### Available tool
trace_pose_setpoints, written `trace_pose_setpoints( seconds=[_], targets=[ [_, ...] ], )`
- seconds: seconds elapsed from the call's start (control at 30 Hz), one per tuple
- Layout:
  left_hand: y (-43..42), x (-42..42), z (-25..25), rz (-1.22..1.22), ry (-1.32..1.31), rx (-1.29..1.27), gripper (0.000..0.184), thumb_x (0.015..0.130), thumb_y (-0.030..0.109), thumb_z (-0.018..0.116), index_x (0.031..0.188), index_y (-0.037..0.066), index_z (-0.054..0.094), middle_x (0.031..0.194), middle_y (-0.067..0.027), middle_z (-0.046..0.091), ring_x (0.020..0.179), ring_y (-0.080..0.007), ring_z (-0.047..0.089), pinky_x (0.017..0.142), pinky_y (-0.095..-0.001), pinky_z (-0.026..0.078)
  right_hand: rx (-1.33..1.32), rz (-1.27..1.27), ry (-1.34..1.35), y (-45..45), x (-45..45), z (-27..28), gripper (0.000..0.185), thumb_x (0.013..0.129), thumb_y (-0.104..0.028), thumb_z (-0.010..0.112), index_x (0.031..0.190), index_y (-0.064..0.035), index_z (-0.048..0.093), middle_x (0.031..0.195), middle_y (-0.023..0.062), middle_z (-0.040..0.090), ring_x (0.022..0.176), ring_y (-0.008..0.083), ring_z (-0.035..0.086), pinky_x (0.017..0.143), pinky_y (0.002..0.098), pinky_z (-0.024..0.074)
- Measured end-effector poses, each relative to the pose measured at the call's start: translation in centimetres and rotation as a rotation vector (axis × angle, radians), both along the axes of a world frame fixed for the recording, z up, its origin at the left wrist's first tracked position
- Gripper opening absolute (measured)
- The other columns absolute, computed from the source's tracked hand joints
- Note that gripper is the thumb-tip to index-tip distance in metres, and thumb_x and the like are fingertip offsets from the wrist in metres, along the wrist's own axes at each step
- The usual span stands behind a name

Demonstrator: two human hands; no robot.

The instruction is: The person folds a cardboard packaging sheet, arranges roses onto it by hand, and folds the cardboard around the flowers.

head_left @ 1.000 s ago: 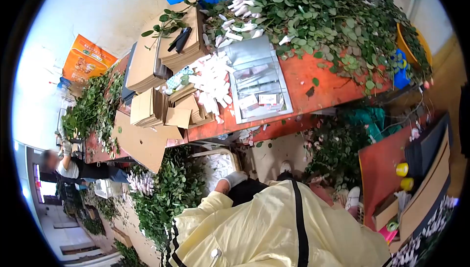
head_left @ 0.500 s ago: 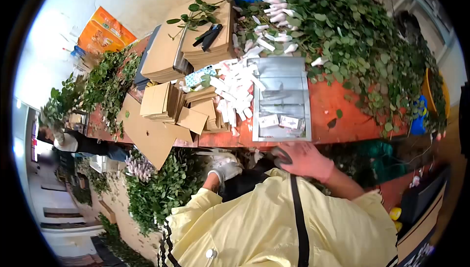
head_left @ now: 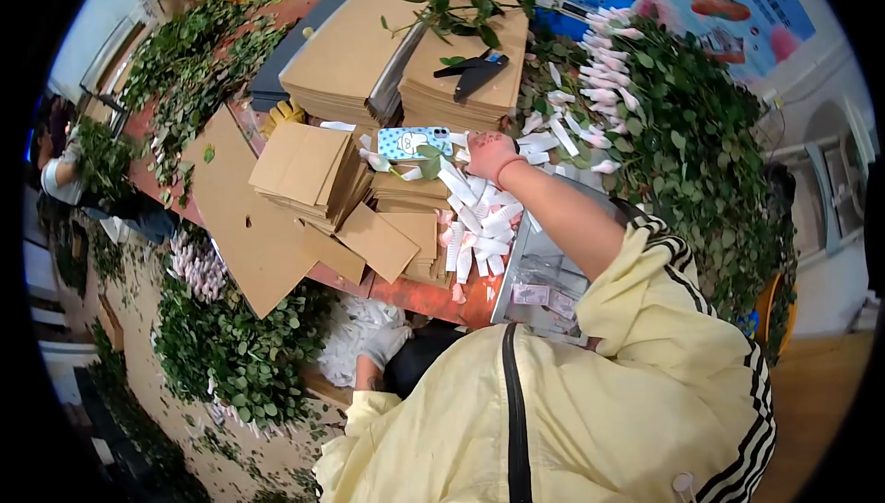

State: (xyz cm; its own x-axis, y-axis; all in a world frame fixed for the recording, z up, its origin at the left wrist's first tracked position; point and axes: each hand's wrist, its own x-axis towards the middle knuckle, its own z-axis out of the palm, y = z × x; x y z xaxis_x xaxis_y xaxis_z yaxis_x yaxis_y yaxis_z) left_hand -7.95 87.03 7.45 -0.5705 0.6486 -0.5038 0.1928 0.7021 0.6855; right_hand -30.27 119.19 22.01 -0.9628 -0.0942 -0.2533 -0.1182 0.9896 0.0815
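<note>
My right hand (head_left: 493, 154), in a pink glove, reaches across the table to the right end of a phone in a blue patterned case (head_left: 412, 142). Its fingers are curled in among loose white sleeves (head_left: 479, 213); what they grip, if anything, is hidden. Below the table edge, my left hand (head_left: 385, 344) in a pale grey glove rests against a heap of white netting-like material (head_left: 346, 342); its fingertips do not show clearly. A leafy stem lies across the phone. Under my right forearm is a grey tray (head_left: 521, 295) with small packets inside.
Cardboard stacks (head_left: 355, 37) carry a black stapler-like tool (head_left: 479, 74) and leafy sprigs. Smaller cardboard pieces (head_left: 304, 166) lie in front. Wrapped rose bunches (head_left: 682, 162) fill the right side. More foliage (head_left: 240, 346) stands lower left. Another person (head_left: 69, 166) is at far left.
My right hand has moved from the table's front edge up and left to the white sleeves beside the phone. My left hand stays low by the white heap. The view has shifted.
</note>
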Motion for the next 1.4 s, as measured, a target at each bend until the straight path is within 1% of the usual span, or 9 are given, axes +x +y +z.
trace_pose_setpoints(
  seconds=[0.2,0.3,0.4,0.53,0.67,0.77,1.07,1.27,1.4],
  targets=[
    [-1.2,2.0,-0.7,0.124,-0.028,-0.034,0.025,0.084,0.023,0.044,0.090,0.006,0.062,0.095,-0.0146,0.063,0.091,-0.0288,0.057,0.080,-0.0363,0.044,0.068,0.116,0.016,0.8,-2.0,-1.3,0.042,0.079,-0.034,0.058,0.109,-0.0035,0.058,0.112,0.0168,0.059,0.105,0.0292,0.057,0.089,0.0361,0.0447],
    [-1.3,2.6,-0.9,0.145,-0.023,-0.064,0.025,0.084,0.022,0.044,0.090,0.006,0.062,0.094,-0.0142,0.063,0.090,-0.0281,0.057,0.079,-0.0359,0.044,0.025,0.048,0.033,2.1,-2.1,0.6,0.035,0.085,-0.019,0.041,0.112,-0.0042,0.058,0.117,0.0163,0.058,0.110,0.0291,0.055,0.093,0.0378,0.0417],
    [-1.4,3.0,-1.6,0.155,-0.015,-0.083,0.024,0.084,0.022,0.044,0.090,0.006,0.062,0.094,-0.0139,0.063,0.089,-0.0275,0.057,0.079,-0.0355,0.044,-0.093,0.063,0.048,4.6,-2.0,5.1,0.044,0.083,-0.039,0.050,0.108,-0.0043,0.058,0.114,0.0156,0.058,0.107,0.0290,0.055,0.092,0.0385,0.0432],
    [-1.5,0.5,-3.0,0.118,0.007,-0.122,0.024,0.085,0.021,0.043,0.090,0.007,0.061,0.093,-0.0134,0.063,0.089,-0.0267,0.057,0.079,-0.0349,0.044,-0.366,0.068,0.403,9.0,2.0,8.4,0.037,0.079,-0.036,0.057,0.105,-0.0097,0.063,0.099,0.0134,0.065,0.094,0.0275,0.061,0.084,0.0378,0.0471],
    [-0.8,-1.5,-3.1,0.092,0.004,-0.189,0.024,0.086,0.021,0.043,0.090,0.007,0.061,0.093,-0.0129,0.063,0.088,-0.0259,0.057,0.079,-0.0344,0.044,-1.270,-0.109,-0.099,13.1,13.7,16.2,0.026,0.075,-0.024,0.063,0.091,-0.0036,0.066,0.073,0.0055,0.066,0.061,0.0153,0.062,0.055,0.0285,0.0497],
    [-0.5,-3.0,-2.9,0.065,-0.007,-0.232,0.023,0.086,0.021,0.043,0.090,0.007,0.061,0.092,-0.0125,0.063,0.087,-0.0252,0.057,0.079,-0.0340,0.044,-1.486,-0.151,-0.448,16.2,23.5,15.9,0.021,0.078,-0.017,0.059,0.095,-0.0075,0.066,0.076,0.0005,0.065,0.061,0.0051,0.056,0.047,0.0217,0.0416],
    [4.5,-4.0,-3.5,-0.047,-0.022,-0.253,0.023,0.087,0.020,0.042,0.090,0.007,0.061,0.091,-0.0114,0.063,0.086,-0.0234,0.057,0.078,-0.0327,0.044,-0.131,-0.464,-0.780,22.6,48.7,7.4,0.040,0.071,-0.037,0.057,0.097,-0.0074,0.062,0.095,0.0128,0.064,0.088,0.0305,0.060,0.075,0.0423,0.0474],
    [4.9,-0.8,-4.3,-0.083,-0.017,-0.219,0.022,0.088,0.019,0.042,0.090,0.007,0.060,0.091,-0.0107,0.063,0.084,-0.0221,0.057,0.078,-0.0319,0.044,-0.233,-0.504,-0.095,25.1,49.5,9.3,0.039,0.074,-0.030,0.061,0.107,-0.0104,0.057,0.095,0.0089,0.063,0.093,0.0272,0.060,0.078,0.0374,0.0470],
    [3.2,2.1,-4.5,-0.062,0.000,-0.195,0.022,0.089,0.019,0.041,0.090,0.007,0.060,0.090,-0.0102,0.063,0.084,-0.0213,0.057,0.078,-0.0314,0.044,-0.510,-0.348,-0.083,24.7,44.0,11.5,0.036,0.076,-0.028,0.062,0.108,-0.0127,0.056,0.090,0.0087,0.062,0.086,0.0261,0.060,0.076,0.0358,0.0462]
  ],
)
